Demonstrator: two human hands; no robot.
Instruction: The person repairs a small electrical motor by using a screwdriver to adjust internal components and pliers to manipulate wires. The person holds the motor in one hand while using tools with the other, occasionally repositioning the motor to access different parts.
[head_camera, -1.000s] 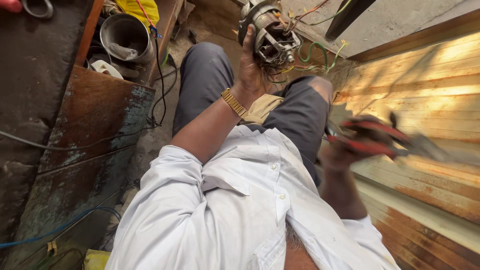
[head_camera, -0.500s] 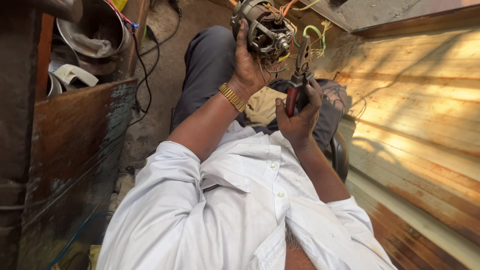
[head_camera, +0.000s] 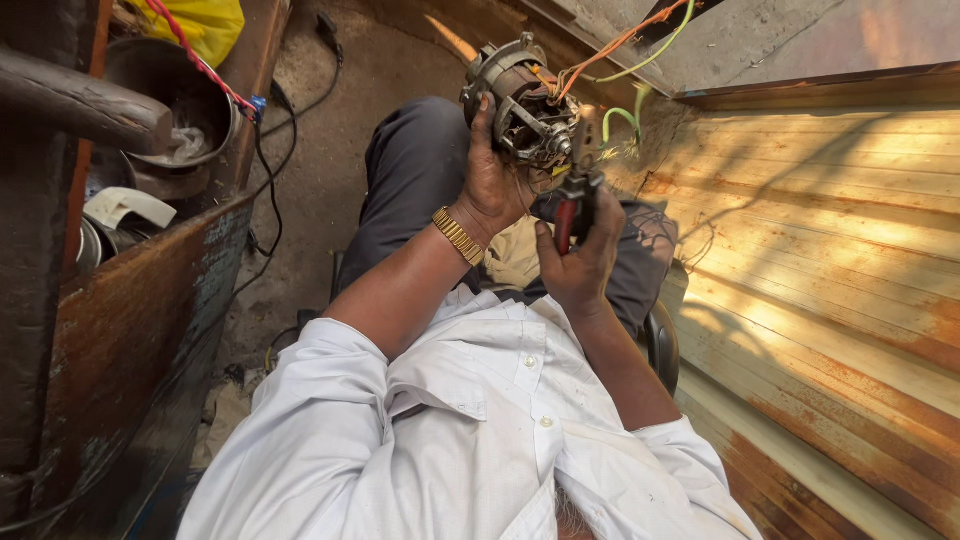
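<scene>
My left hand (head_camera: 492, 185) grips a small electric motor (head_camera: 520, 100) with a metal frame and copper windings, held up over my knees. Orange and green wires (head_camera: 615, 45) trail from the motor toward the upper right. My right hand (head_camera: 580, 265) is closed around red-handled pliers (head_camera: 575, 195), whose jaws touch the motor's right side. A gold bracelet (head_camera: 458, 235) circles my left wrist. I wear a white shirt and dark trousers.
A rusty metal box (head_camera: 130, 330) stands at the left, with a metal bowl (head_camera: 170, 110), a yellow bag (head_camera: 200, 22) and a red cord behind it. Black cables (head_camera: 275, 170) lie on the dirt floor. A corrugated metal shutter (head_camera: 830, 260) fills the right side.
My right hand swung in from the far right with the pliers and brought their jaws up against the motor. The left hand kept hold of the motor.
</scene>
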